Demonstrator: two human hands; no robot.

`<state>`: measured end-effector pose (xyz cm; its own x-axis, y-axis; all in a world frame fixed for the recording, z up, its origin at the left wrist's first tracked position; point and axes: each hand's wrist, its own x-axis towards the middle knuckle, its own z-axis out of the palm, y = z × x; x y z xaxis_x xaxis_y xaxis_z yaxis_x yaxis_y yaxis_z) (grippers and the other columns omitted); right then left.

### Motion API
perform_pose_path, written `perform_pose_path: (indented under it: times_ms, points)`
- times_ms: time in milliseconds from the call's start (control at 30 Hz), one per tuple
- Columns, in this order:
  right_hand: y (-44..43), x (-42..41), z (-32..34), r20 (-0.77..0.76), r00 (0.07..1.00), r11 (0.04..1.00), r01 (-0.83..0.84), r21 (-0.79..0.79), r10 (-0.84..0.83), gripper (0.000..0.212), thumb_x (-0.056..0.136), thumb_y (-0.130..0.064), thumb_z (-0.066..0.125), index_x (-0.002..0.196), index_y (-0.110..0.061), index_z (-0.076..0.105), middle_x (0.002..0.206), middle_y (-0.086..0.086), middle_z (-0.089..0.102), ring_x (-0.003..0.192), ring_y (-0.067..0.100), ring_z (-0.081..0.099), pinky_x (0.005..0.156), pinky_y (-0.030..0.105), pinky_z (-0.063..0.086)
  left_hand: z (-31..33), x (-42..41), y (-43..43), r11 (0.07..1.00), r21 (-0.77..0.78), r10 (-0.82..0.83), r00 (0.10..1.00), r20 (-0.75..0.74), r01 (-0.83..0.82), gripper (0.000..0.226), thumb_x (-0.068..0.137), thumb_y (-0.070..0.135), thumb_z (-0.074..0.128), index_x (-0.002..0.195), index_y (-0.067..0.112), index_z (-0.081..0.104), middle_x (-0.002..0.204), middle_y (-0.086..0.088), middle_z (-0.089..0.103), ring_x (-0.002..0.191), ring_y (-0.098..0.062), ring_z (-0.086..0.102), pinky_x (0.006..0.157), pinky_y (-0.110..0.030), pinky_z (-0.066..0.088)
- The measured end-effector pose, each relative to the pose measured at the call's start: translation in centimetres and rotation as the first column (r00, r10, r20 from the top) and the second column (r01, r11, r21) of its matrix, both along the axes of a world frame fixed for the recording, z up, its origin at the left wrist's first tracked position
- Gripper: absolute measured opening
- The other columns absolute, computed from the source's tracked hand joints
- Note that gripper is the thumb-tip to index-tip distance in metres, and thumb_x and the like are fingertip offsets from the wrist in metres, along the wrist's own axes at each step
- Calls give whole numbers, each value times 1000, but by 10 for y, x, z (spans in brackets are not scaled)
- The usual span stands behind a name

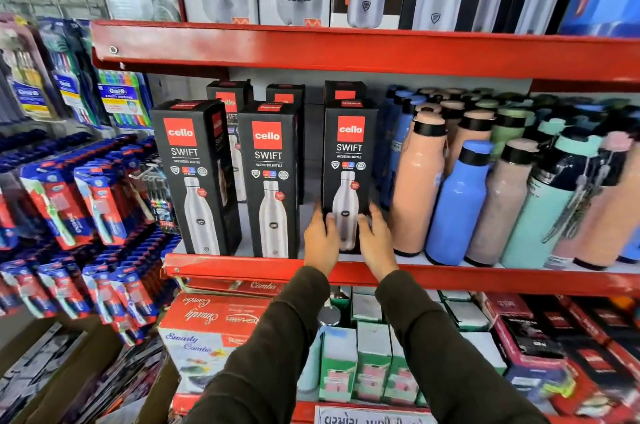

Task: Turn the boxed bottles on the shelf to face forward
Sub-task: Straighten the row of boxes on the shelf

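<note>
Red shelf (242, 266), front row: left hand (322, 240) and right hand (377, 240) clasp base of rightmost boxed bottle (349, 164) (front face showing, seemingly). Risk: twisting box nudges peach bottle (415, 188) just beside, toppling neighbours.

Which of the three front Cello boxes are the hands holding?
The rightmost box, beside the peach bottle: the left hand and right hand hold its lower sides. The left box and middle box stand untouched.

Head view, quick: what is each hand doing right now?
Left hand: grips the lower left edge of the rightmost black cardboard Cello Swift bottle box.
Right hand: grips the same box's lower right edge.
</note>
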<state>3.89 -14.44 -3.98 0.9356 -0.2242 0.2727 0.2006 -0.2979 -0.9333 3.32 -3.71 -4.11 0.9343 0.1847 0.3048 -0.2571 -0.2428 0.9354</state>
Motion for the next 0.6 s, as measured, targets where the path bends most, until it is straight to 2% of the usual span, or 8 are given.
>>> perform_pose_path:
  times_ms: [67,133,233,400,533,600]
  points:
    - [-3,1,-1,13,1000,1000,0,-11,0,47,103,-14,43,149,-8,36,152,13,44,142,27,41,106,21,27,-2,3,2,999,9,32,999,-39,-32,43,105,21,40,147,9,42,137,-21,60,129,-35,56,106,-31,41]
    - [-6,0,-1,29,1000,1000,-10,-21,11,45,103,-13,45,147,-8,39,150,13,47,139,27,44,107,22,30,-1,3,3,998,21,67,997,-31,-67,40,105,21,42,142,8,49,135,-17,63,127,-31,58,97,-20,38]
    - [-8,-3,-2,47,999,999,-26,-31,27,44,102,-14,47,145,-7,42,148,13,49,137,27,47,107,23,32,0,-2,5,993,32,109,994,-5,-109,37,104,20,45,138,8,55,129,-14,67,121,-28,62,88,-13,35]
    - [-7,-15,-1,66,996,998,-56,-20,57,43,101,-14,49,143,-7,45,143,11,53,133,23,50,105,23,33,-4,-12,9,992,10,124,992,26,-124,36,103,21,47,136,12,57,126,-10,70,117,-23,65,95,-21,42]
    - [-8,-29,0,73,994,996,-82,-28,84,41,102,-15,48,142,-9,46,126,-6,52,122,7,48,101,18,33,-7,-23,11,995,-14,95,995,32,-94,38,103,24,46,140,14,54,129,-5,68,120,-18,63,103,-24,45]
    - [-9,-34,-1,73,993,995,-91,-28,93,41,102,-16,48,143,-10,46,125,-10,49,120,3,46,100,15,33,-9,-29,11,996,-13,89,995,37,-89,39,103,26,45,140,16,53,129,-3,68,120,-16,63,106,-27,46]
